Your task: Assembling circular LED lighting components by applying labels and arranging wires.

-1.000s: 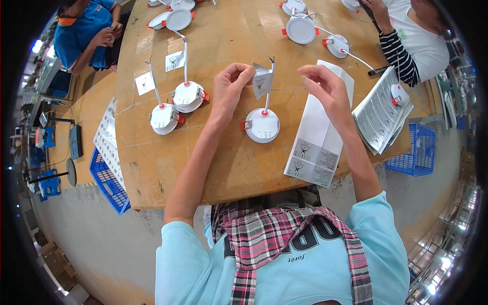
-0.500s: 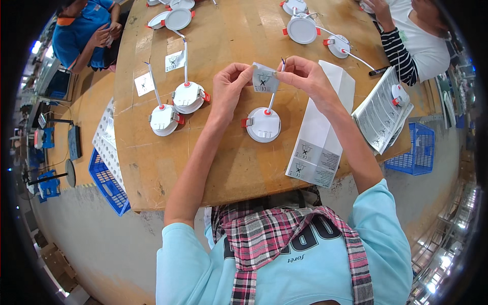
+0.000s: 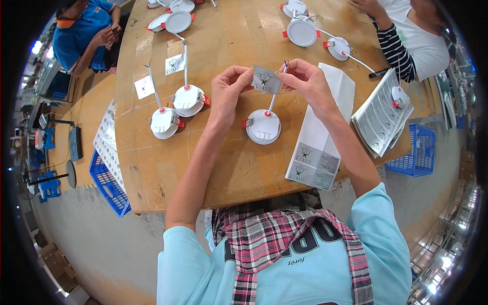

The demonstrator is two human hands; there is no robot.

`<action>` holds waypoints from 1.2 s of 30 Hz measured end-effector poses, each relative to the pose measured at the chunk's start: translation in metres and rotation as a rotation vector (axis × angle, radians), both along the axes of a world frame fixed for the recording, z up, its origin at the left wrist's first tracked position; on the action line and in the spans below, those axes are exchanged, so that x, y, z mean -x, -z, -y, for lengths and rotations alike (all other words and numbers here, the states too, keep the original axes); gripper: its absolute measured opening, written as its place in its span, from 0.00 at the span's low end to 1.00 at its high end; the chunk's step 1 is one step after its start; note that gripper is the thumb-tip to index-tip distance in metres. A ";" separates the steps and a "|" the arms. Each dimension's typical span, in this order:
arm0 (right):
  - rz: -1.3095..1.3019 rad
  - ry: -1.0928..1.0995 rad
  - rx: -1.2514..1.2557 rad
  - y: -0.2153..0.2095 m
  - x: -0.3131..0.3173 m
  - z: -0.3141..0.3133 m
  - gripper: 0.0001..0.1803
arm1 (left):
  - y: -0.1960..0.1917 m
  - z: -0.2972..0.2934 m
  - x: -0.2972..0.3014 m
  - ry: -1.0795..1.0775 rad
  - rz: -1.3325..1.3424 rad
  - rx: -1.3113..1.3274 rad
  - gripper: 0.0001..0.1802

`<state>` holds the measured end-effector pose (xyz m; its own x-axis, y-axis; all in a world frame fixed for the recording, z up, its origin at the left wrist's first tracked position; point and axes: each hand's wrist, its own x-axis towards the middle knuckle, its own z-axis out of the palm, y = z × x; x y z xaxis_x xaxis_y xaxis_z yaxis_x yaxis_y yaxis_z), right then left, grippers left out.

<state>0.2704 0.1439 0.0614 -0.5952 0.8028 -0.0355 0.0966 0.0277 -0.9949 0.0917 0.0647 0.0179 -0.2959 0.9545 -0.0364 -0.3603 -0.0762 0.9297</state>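
Between my two hands a small silver-grey printed label (image 3: 265, 80) is stretched out beside a white cable (image 3: 273, 103). My left hand (image 3: 231, 87) pinches the label's left edge between thumb and finger. With thumb and fingers together, my right hand (image 3: 304, 84) grips its right edge close to the cable's upper end, where thin wires stick out. The cable rises from a round white downlight (image 3: 263, 127) that lies back-up on the table, red at the cable entry and at its side clip. Under my right forearm lies a white label sheet (image 3: 321, 137) with several printed labels on its near end.
Two more downlights (image 3: 164, 123) with upright cables stand at the left, a label flagged on each cable. Several others (image 3: 301, 32) lie at the far side. A stack of label sheets (image 3: 378, 117) bears a small lamp at the right. Blue baskets (image 3: 414, 150) flank the table; two people sit opposite.
The label has tilted slightly between my fingers, and both hands have shifted very little. The downlight stays in place.
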 end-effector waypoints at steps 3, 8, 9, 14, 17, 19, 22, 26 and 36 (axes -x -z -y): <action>0.004 0.006 -0.001 -0.001 0.001 0.000 0.10 | -0.001 0.000 -0.001 0.006 0.025 -0.014 0.08; 0.027 -0.003 -0.016 -0.001 0.001 -0.002 0.09 | -0.003 0.001 0.001 0.022 -0.010 -0.016 0.08; 0.022 -0.006 -0.009 -0.001 0.002 -0.002 0.10 | -0.003 0.002 0.001 0.025 -0.015 -0.015 0.08; 0.030 -0.006 -0.004 -0.002 0.001 -0.002 0.09 | -0.010 0.003 0.000 0.026 -0.031 0.000 0.09; 0.013 -0.008 0.003 -0.002 0.002 -0.001 0.09 | -0.011 0.003 0.000 0.030 -0.037 0.004 0.09; 0.000 -0.004 0.006 -0.001 0.002 -0.001 0.09 | -0.011 0.003 0.001 0.034 -0.039 0.004 0.09; 0.006 0.000 -0.004 -0.001 0.002 -0.002 0.09 | -0.011 0.003 0.000 0.037 -0.027 0.003 0.09; -0.001 0.011 -0.003 0.000 0.002 0.000 0.09 | -0.010 0.004 0.002 0.049 -0.012 0.027 0.10; 0.012 0.042 -0.026 -0.003 0.006 0.004 0.10 | -0.005 0.004 0.004 0.103 0.092 0.075 0.12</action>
